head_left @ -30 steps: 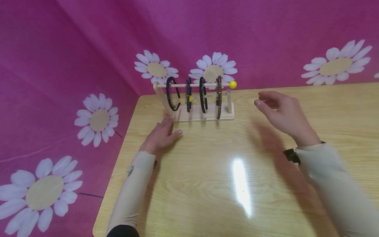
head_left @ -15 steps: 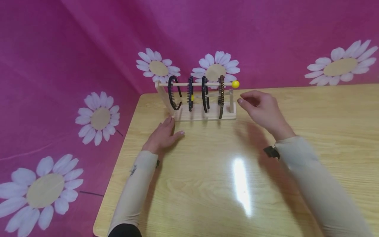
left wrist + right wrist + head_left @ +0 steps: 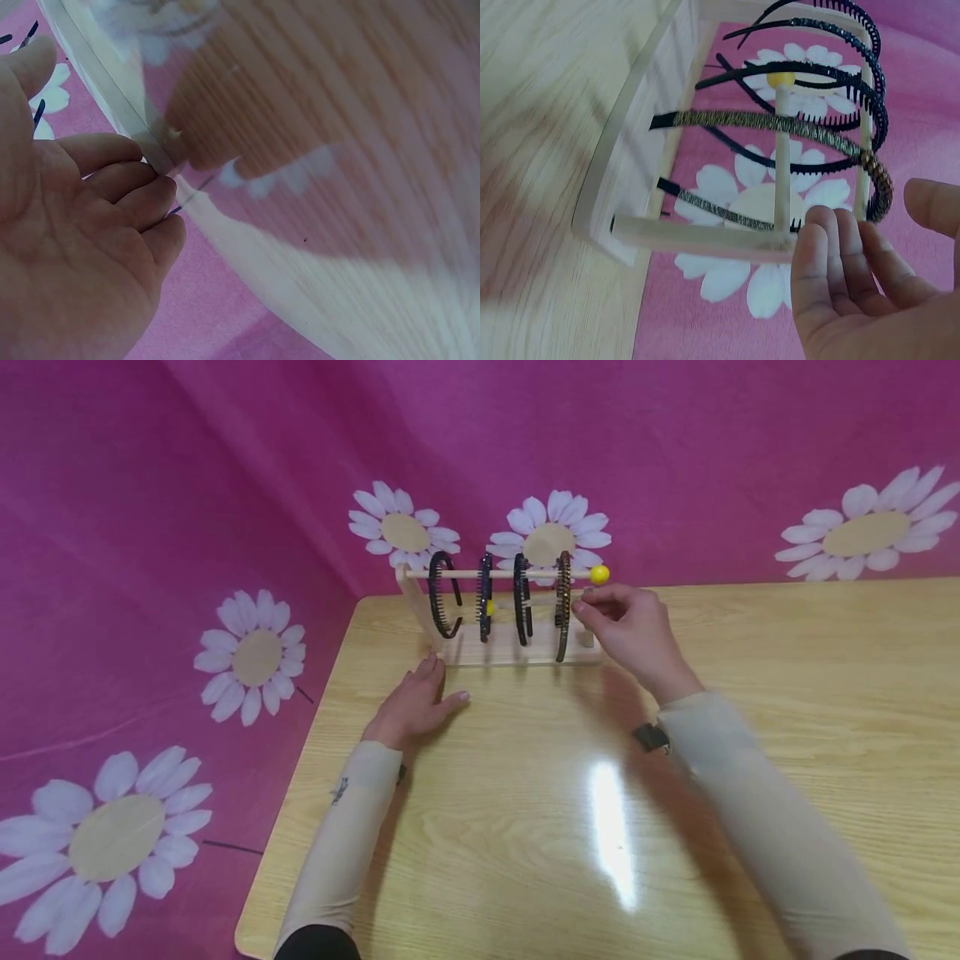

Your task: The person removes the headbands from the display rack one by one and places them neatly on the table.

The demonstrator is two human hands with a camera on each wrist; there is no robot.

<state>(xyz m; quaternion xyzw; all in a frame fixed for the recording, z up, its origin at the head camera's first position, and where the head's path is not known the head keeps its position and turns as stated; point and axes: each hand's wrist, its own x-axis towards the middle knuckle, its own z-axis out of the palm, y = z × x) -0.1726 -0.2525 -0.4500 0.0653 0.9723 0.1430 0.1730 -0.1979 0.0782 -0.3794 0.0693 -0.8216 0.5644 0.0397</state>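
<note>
A wooden stand [image 3: 498, 652] holds headbands on its upper rod. The rightmost headband [image 3: 563, 610] is gold-brown and glittery with dark ends; to its left hang two black headbands [image 3: 519, 602] [image 3: 444, 597] and a dark sparkly one [image 3: 484, 602]. My right hand [image 3: 633, 635] is raised at the stand's right end, fingertips close beside the gold-brown headband. In the right wrist view, thumb and fingers [image 3: 840, 262] are apart, near that headband's bend. Palm down, my left hand [image 3: 408, 706] rests on the table, fingertips at the base's left front corner.
A yellow ball [image 3: 600, 575] caps the upper rod, and another yellow ball [image 3: 491, 607] sits on a lower rod. Behind and left of the wooden table [image 3: 525, 827] hangs a magenta cloth [image 3: 675, 460] printed with white daisies. The table's left edge runs beside my left arm.
My right hand has moved left from beyond the stand to the gold-brown headband. The left hand has stayed at the base's corner; the view has shifted slightly.
</note>
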